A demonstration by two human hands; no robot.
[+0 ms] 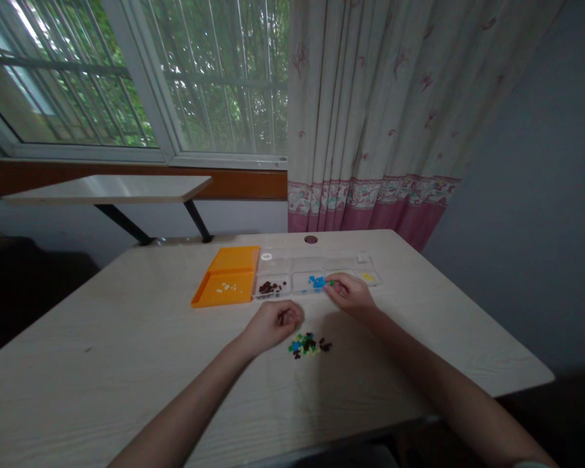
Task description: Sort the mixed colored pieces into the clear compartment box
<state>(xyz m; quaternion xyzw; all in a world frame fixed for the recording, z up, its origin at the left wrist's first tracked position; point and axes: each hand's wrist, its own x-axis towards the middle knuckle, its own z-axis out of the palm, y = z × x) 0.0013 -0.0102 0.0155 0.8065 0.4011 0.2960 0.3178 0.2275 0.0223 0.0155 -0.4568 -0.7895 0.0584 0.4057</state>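
My right hand [351, 292] is over the front edge of a clear compartment tray [292, 265]. Between its thumb and fingertips is a small green piece [331, 283], right beside the blue pieces [316, 281] in a middle front compartment. My left hand [272, 325] is curled closed above the table, in front of the tray; what its fingers hold, if anything, is hidden. Just below it lies a mixed pile of small pieces [306, 344] in green, blue, brown and pale yellow. Brown pieces [272, 287] sit in the left front compartment, yellow pieces [367, 277] in the right one.
An open orange case [234, 260] with several white pieces [227, 287] adjoins the tray's left side. Behind are a raised shelf [107, 187] on black legs, a window and a curtain [365, 130]. The pale wooden table [127, 364] has a round hole [311, 240] near its back edge.
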